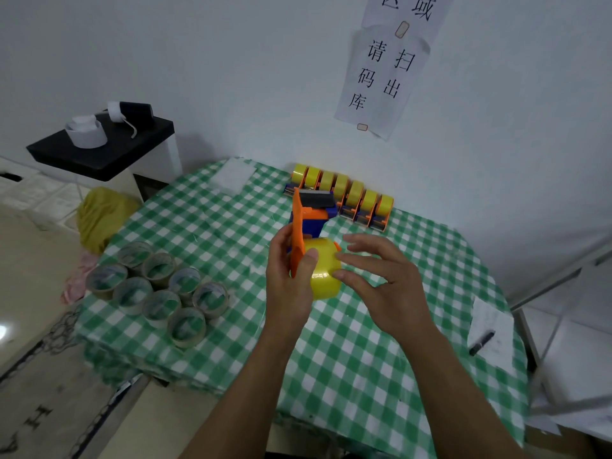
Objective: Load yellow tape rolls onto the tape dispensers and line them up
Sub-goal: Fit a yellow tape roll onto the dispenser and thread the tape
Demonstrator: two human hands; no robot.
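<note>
My left hand (pixel 287 276) grips an orange and blue tape dispenser (pixel 309 218) above the middle of the table, thumb lying on a yellow tape roll (pixel 324 271) that sits on it. The straight fingertips of my right hand (pixel 381 279) touch the roll's right side. A row of several dispensers loaded with yellow rolls (pixel 344 195) stands lined up at the back of the table near the wall.
The table carries a green-checked cloth (pixel 347 352). Several empty cardboard tape cores (pixel 159 289) cluster at the left edge. A paper sheet with a black marker (pixel 482 342) lies at the right edge. A black-topped stand (pixel 102 147) with white rolls stands left.
</note>
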